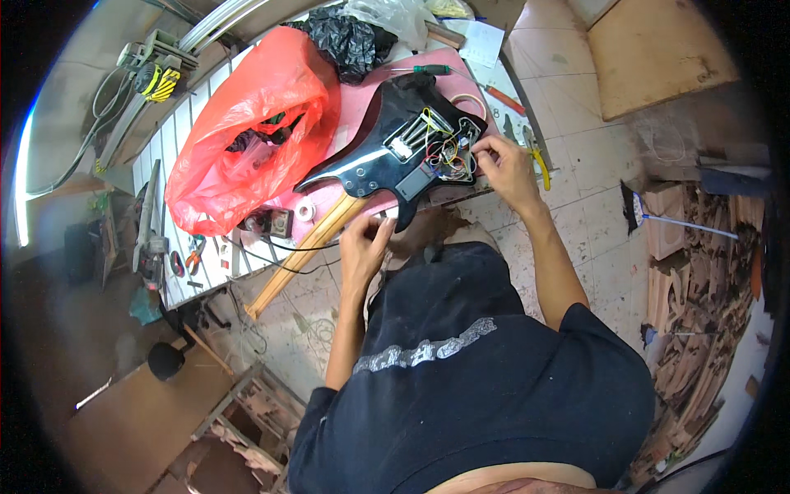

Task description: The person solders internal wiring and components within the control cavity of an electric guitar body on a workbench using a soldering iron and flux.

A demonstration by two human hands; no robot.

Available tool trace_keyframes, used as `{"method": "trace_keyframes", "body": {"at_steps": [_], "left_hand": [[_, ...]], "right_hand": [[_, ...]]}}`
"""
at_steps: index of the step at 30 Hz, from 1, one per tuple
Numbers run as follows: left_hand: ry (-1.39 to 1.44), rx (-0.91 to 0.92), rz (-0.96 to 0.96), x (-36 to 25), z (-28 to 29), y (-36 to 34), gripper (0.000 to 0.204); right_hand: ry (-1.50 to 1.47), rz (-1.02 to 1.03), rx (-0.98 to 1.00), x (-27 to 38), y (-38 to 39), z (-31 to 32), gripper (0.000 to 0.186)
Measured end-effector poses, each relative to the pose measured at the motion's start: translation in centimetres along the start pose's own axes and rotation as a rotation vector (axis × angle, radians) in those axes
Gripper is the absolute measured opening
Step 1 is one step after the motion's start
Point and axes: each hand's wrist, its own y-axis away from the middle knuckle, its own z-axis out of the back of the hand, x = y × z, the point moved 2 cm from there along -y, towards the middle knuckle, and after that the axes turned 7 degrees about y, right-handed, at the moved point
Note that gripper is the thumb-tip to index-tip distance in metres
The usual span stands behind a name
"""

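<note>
A black electric guitar (378, 160) lies back up on a pink mat (341, 123), its wooden neck (304, 251) over the table's front edge. Its open rear cavity shows springs and tangled coloured wires (448, 152). My right hand (506, 173) is at the cavity's right edge, fingertips closed on something too small to make out. My left hand (366, 247) is below the body's lower horn, right of the neck, fingers curled together; what they hold, if anything, is unclear. A green-handled screwdriver (428, 70), red-handled tool (504, 99) and yellow pliers (539, 165) lie around the guitar.
A red plastic bag (214, 173), black bag (354, 41), tape roll (304, 210) and small tools (195, 253) are on the table (169, 148). A clamped rail machine (152, 74) stands left, wood pieces (691, 329) are piled right, and a wooden frame (243, 412) stands lower left.
</note>
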Motion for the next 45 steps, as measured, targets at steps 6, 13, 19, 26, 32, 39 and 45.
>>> {"method": "trace_keyframes", "body": {"at_steps": [6, 13, 19, 26, 32, 39, 45], "left_hand": [[-0.237, -0.037, -0.274, -5.7, -8.5, -6.4, 0.026], [-0.484, -0.059, -0.400, -5.7, -11.8, -7.7, 0.026], [-0.445, -0.030, -0.386, -4.1, -11.7, -8.8, 0.025], [-0.523, 0.019, -0.354, -5.1, -12.4, -8.8, 0.029], [-0.551, 0.031, -0.379, -4.0, -12.6, -8.6, 0.026], [-0.429, -0.035, -0.300, -4.0, -12.8, -8.4, 0.028], [-0.376, 0.024, -0.366, -3.1, -12.3, -8.0, 0.028]], "right_hand": [[0.117, 0.240, 0.101, -2.5, -2.6, -1.1, 0.013], [0.276, 0.369, 0.216, -4.1, -4.1, -2.3, 0.023], [0.305, 0.472, 0.218, -4.0, -4.5, -2.8, 0.019], [0.343, 0.494, 0.208, -4.4, -4.3, -3.3, 0.014], [0.284, 0.518, 0.170, -4.2, -3.7, -3.0, 0.014], [0.335, 0.553, 0.144, -4.0, -4.3, -3.6, 0.015], [0.358, 0.588, 0.151, -3.9, -4.8, -4.3, 0.014]]}}
